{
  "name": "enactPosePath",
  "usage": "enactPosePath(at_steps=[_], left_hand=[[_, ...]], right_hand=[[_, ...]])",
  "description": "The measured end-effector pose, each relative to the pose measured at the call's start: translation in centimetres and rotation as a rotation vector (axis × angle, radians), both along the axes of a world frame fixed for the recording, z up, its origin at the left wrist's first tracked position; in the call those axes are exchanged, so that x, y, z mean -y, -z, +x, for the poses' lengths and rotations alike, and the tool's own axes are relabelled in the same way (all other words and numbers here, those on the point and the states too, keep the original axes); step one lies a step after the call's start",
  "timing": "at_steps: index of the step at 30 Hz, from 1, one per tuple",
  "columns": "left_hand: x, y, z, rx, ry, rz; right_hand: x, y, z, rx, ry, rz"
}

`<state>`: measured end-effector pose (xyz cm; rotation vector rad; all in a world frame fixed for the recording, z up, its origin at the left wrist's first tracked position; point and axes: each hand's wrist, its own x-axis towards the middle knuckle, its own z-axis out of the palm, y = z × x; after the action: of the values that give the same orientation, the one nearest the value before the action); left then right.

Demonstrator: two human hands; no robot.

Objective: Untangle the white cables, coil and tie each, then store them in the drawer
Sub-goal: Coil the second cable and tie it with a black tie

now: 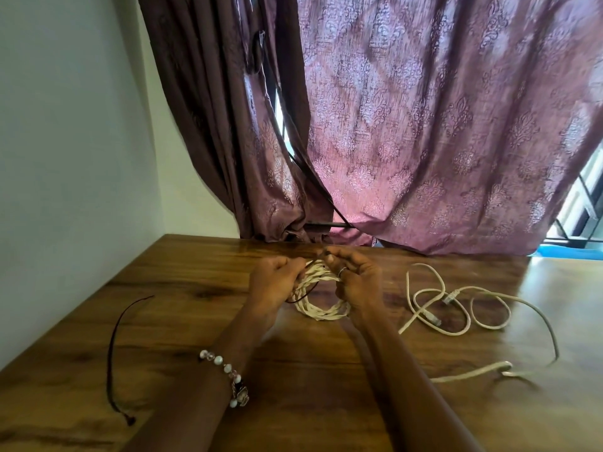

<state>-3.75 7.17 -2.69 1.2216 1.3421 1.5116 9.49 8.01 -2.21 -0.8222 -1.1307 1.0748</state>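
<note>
Cables are the matter in hand: one coiled white cable [321, 296] is held upright just above the wooden table [163, 321] between both hands. It is gripped on its left side by the left hand [274, 283], fingers curled round the bundled turns, apparently so that the loops are kept from springing apart. Its upper right is held by the right hand [354, 278], whose fingertips are pinched together at the top of the coil, where a thin dark tie string [301, 293] seems to be worked round the turns; the knot itself cannot be made out. Tying is judged to be under way. A second white cable [470, 308] lies loose and looped on the table to the right, not yet coiled. Another dark string [112, 353] is laid out at the left, probably kept ready for it. No drawer is seen.
</note>
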Motion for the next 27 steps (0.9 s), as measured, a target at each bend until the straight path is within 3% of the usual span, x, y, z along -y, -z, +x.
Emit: enactPosePath(at_steps=[27], left_hand=[[0.00,-0.23,-0.80,-0.032,0.027,0.003]], right_hand=[[0.04,0.24,0.28,0.109,-0.021,0.084]])
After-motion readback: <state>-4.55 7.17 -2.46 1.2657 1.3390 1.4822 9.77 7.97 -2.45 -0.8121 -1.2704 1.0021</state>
